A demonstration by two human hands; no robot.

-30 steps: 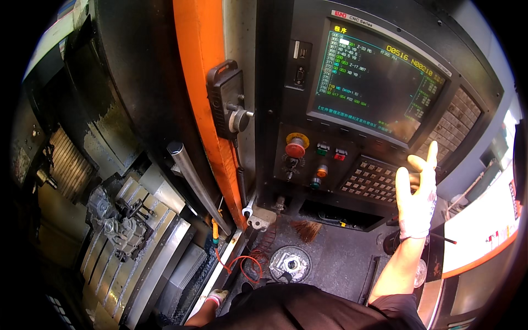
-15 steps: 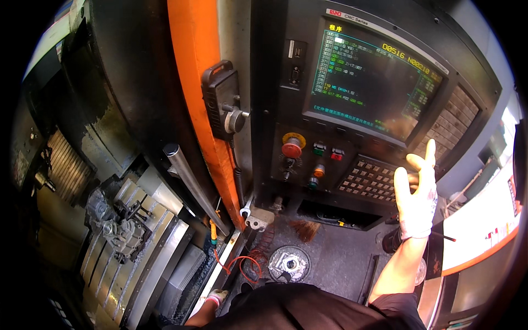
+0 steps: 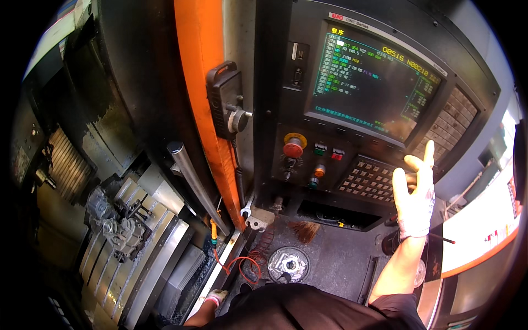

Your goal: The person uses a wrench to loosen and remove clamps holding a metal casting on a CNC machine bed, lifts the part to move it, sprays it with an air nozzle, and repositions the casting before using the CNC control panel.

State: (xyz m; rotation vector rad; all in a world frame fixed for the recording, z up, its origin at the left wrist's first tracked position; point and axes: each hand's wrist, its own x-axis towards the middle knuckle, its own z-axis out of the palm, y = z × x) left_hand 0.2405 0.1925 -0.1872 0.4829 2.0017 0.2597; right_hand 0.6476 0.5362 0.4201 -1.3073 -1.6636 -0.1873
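Observation:
My right hand (image 3: 413, 193), in a white glove, is raised at the right end of the black keypad (image 3: 369, 179) of a machine control panel (image 3: 352, 115). Its fingers are spread and it holds nothing; a fingertip seems to touch the keys at the keypad's right edge. Above the keypad glows a dark screen (image 3: 371, 82) with coloured text. My left hand (image 3: 215, 297), also gloved, hangs low at the bottom edge beside the machine's sill; only a small part shows and its grip cannot be made out.
A red round stop button (image 3: 293, 148) and small coloured buttons sit left of the keypad. A black handheld pendant (image 3: 226, 107) hangs on the orange door frame (image 3: 206, 110). Left lies the open machine interior with a metal bar (image 3: 195, 184). A round metal part (image 3: 288, 264) rests below.
The view has shifted slightly, so the panel sits a bit further left. My right hand stays at the keypad's right end with fingers spread. The left hand has not visibly moved.

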